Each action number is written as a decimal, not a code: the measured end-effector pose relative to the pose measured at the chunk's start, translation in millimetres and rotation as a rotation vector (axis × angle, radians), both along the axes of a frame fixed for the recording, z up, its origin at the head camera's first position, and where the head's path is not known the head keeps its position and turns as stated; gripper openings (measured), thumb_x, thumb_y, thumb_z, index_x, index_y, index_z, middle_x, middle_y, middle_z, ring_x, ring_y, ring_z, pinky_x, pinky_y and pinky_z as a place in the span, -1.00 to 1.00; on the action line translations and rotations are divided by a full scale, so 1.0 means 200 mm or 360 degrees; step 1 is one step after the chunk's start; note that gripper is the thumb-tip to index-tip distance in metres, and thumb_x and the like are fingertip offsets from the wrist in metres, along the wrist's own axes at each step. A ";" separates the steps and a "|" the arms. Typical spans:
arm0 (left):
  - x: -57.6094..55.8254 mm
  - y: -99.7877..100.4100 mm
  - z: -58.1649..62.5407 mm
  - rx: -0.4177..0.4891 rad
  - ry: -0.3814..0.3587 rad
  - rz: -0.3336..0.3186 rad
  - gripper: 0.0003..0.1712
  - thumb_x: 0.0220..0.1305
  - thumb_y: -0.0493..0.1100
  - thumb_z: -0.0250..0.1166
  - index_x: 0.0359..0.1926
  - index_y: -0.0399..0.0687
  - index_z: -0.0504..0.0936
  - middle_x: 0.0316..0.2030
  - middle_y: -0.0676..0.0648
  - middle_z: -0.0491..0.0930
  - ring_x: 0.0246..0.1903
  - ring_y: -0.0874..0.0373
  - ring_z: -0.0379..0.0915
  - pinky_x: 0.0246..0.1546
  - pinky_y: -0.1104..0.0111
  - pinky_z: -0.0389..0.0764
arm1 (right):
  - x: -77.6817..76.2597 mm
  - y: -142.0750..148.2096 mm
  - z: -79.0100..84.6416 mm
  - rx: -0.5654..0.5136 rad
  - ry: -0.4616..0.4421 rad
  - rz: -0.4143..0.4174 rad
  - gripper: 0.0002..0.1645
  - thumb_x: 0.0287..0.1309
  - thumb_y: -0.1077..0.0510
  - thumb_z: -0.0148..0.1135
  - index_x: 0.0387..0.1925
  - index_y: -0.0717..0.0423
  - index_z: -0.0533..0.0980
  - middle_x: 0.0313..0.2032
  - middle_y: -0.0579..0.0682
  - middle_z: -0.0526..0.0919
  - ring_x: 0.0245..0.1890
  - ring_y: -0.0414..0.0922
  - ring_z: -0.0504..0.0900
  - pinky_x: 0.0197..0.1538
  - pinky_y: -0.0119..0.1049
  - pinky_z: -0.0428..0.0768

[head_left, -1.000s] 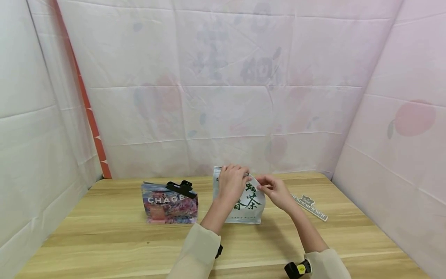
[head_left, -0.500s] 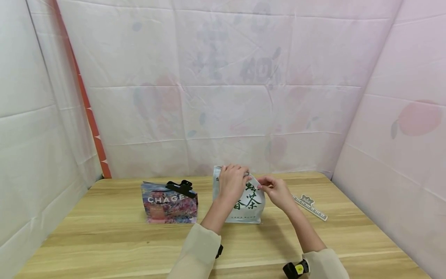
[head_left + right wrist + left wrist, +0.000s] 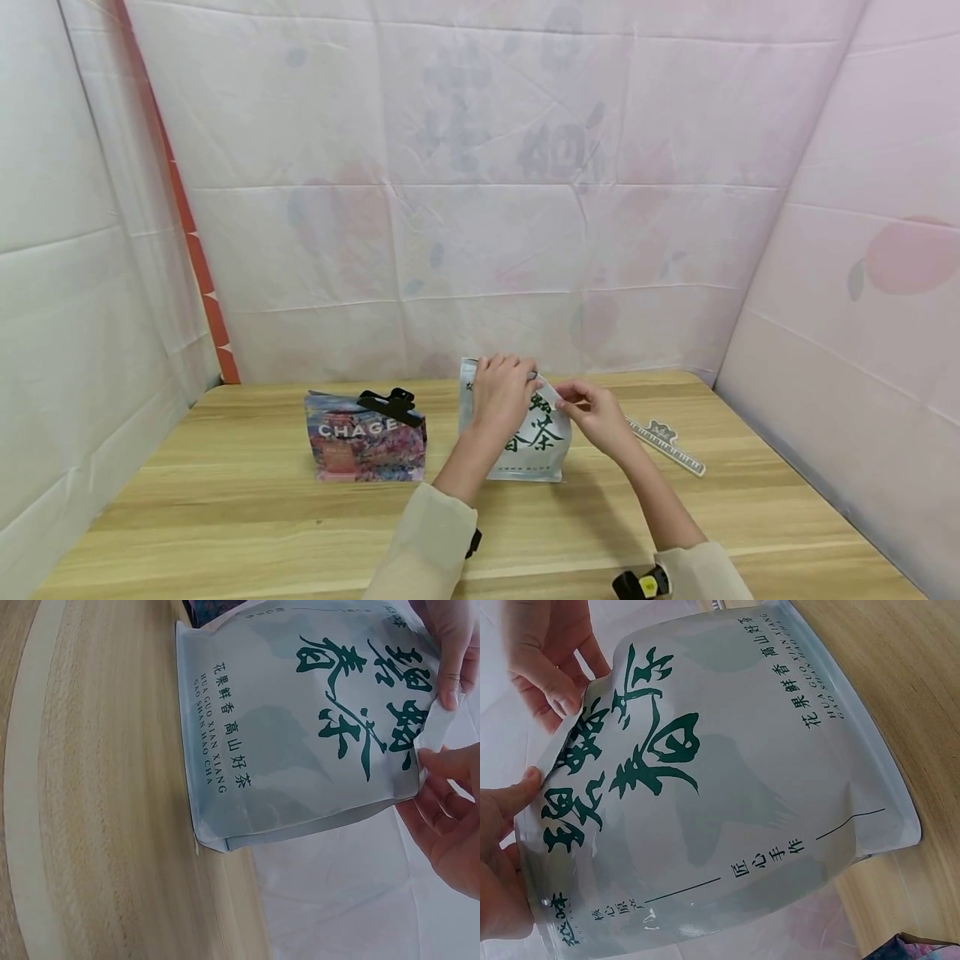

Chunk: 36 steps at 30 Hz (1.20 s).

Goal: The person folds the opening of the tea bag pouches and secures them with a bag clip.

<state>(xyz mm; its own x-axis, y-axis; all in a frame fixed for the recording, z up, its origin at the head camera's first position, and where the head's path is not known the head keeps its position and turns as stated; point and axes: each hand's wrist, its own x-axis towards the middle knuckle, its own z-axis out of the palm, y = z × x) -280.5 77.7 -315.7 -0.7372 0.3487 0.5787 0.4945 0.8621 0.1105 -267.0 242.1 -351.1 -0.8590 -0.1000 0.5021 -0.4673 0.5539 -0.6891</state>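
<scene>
A pale tea bag with green lettering (image 3: 542, 457) stands upright on the table, between my two hands. At its top edge my left hand (image 3: 501, 392) grips the rim, fingers over the back and thumb in front, as the left wrist view also shows. Thumb and fingers of my right hand (image 3: 597, 417) pinch the bag's top right corner, where the edge slopes down and looks folded. The right wrist view shows the right thumb (image 3: 442, 759) on the front of the folded edge, close to the left hand (image 3: 450, 649).
Left of the tea bag stands a colourful bag marked CHAGE (image 3: 352, 454), with a black clip (image 3: 392, 406) across its top. A clear, ruler-like clip (image 3: 665, 443) lies on the wooden table (image 3: 262, 533) at right. White printed cloth (image 3: 480, 242) encloses the back and sides.
</scene>
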 end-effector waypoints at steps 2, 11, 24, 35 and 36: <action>0.00 0.00 0.00 0.0000 0.0006 0.0002 -0.78 0.20 0.10 0.19 -0.22 0.16 0.61 -0.34 0.16 0.54 -0.29 0.23 0.38 -0.21 0.37 0.27 | 0.01 0.00 0.00 -0.0008 -0.0007 0.0022 -0.85 0.07 0.39 0.23 -0.26 0.33 0.56 -0.37 0.07 0.61 -0.35 -0.08 0.56 -0.25 -0.23 0.54; 0.00 0.00 0.00 -0.0008 0.0018 0.0007 -0.78 0.20 0.11 0.19 -0.22 0.16 0.61 -0.35 0.16 0.53 -0.31 0.23 0.37 -0.24 0.38 0.25 | 0.01 -0.01 0.00 -0.0080 -0.0044 0.0041 -0.77 0.15 0.31 0.20 -0.15 0.33 0.53 -0.27 0.11 0.61 -0.27 -0.05 0.56 -0.17 -0.25 0.52; 0.01 0.00 0.00 0.0021 0.0071 0.0019 -0.79 0.17 0.10 0.22 -0.25 0.16 0.62 -0.36 0.17 0.54 -0.32 0.25 0.38 -0.24 0.39 0.26 | 0.03 -0.08 0.05 -0.0196 0.0036 -0.0126 -0.94 0.04 0.42 0.24 -0.37 0.38 0.56 -0.46 0.13 0.61 -0.47 -0.18 0.49 -0.37 -0.46 0.46; 0.01 0.01 0.00 -0.0002 0.0028 0.0043 -0.78 0.19 0.10 0.20 -0.22 0.17 0.62 -0.32 0.17 0.55 -0.29 0.24 0.39 -0.22 0.38 0.27 | 0.00 -0.03 0.02 -0.0215 -0.0052 0.0020 -0.83 0.08 0.37 0.23 -0.25 0.37 0.55 -0.39 0.11 0.61 -0.40 -0.20 0.51 -0.30 -0.40 0.49; 0.01 0.01 0.00 0.0005 0.0025 0.0042 -0.78 0.19 0.10 0.20 -0.22 0.17 0.62 -0.32 0.17 0.56 -0.29 0.24 0.39 -0.21 0.38 0.27 | -0.01 -0.01 0.00 -0.0212 -0.0063 0.0052 -0.81 0.09 0.36 0.22 -0.21 0.36 0.55 -0.37 0.11 0.61 -0.37 -0.19 0.52 -0.28 -0.39 0.50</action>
